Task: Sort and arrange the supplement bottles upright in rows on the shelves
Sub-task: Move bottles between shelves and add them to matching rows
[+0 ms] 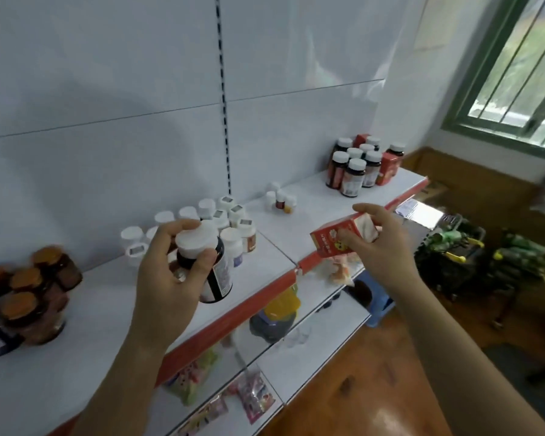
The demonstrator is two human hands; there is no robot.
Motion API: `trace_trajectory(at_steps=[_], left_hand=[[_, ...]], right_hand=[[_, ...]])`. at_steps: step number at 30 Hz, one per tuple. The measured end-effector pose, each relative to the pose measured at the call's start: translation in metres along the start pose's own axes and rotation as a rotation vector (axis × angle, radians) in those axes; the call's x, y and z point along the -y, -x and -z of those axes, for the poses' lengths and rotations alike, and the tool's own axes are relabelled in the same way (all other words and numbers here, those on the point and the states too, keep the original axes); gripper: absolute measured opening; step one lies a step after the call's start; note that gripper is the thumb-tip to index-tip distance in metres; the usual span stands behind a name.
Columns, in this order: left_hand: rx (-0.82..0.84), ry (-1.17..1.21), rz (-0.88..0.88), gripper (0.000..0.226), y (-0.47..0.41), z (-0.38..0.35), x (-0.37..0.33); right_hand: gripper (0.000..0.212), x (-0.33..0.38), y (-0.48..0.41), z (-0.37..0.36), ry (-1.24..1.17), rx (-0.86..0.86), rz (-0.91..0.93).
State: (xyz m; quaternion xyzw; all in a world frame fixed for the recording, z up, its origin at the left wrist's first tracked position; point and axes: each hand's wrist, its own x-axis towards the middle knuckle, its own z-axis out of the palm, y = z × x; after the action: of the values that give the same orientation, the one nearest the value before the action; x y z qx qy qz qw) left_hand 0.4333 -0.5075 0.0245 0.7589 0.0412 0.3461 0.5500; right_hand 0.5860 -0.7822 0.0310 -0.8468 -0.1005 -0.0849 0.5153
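My left hand [167, 275] grips a dark supplement bottle with a white cap [214, 272] above the white shelf [107, 297]. My right hand [381, 243] holds a small red box [331, 242] over the shelf's red front edge. Behind the left hand stands a cluster of small white-capped bottles [230, 215]. A group of dark bottles with white caps [356, 168] and red boxes [389, 168] stands at the far right of the shelf. Amber jars with orange lids [29, 294] stand at the left.
Three tiny bottles [280, 199] stand mid-shelf near the back panel. Lower shelves hold snack packets [252, 398] and a yellow-lidded jar [277, 313]. A basket of green items [453, 247] sits on the wooden floor at the right, under a window.
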Motion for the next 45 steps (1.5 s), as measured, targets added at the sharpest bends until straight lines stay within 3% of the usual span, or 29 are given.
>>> trace_trajectory(at_steps=[4,10,14,21,26,29,32,35,38,42,45], left_hand=[[0.153,-0.038,0.005,0.033,-0.032,-0.069,0.017],[0.25,-0.048,0.022,0.038,-0.105,-0.182,0.067],[0.301,-0.07,0.105,0.039,-0.16,-0.26,0.104],[0.342,-0.29,0.004,0.036,-0.235,-0.363,0.13],[0.346,-0.387,0.04,0.038,-0.263,-0.399,0.145],[0.357,-0.394,0.094,0.039,-0.267,-0.39,0.14],[0.097,-0.597,0.067,0.028,-0.261,-0.352,0.14],[-0.121,-0.806,0.155,0.044,-0.242,-0.298,0.144],[-0.04,-0.921,0.304,0.063,-0.224,-0.266,0.158],[-0.004,-0.882,0.386,0.041,-0.202,-0.272,0.167],[-0.136,-0.816,0.382,0.028,-0.194,-0.276,0.172]], right_hand=[[0.054,-0.043,-0.066,0.015,0.055,-0.015,-0.057],[0.057,-0.088,-0.165,0.013,-0.002,-0.022,-0.084],[0.05,-0.113,-0.218,0.021,0.005,-0.044,-0.104],[0.03,-0.161,-0.314,0.052,0.177,-0.077,-0.12],[0.025,-0.183,-0.361,0.048,0.261,0.03,-0.103],[0.022,-0.191,-0.363,0.042,0.273,-0.048,-0.033],[0.02,-0.174,-0.365,0.033,0.188,-0.082,0.178],[0.017,-0.143,-0.365,0.004,0.071,0.14,0.484],[0.02,-0.12,-0.354,-0.044,0.011,0.504,0.704],[0.025,-0.118,-0.326,-0.109,0.026,0.849,0.745],[0.027,-0.131,-0.315,-0.14,0.056,0.91,0.67]])
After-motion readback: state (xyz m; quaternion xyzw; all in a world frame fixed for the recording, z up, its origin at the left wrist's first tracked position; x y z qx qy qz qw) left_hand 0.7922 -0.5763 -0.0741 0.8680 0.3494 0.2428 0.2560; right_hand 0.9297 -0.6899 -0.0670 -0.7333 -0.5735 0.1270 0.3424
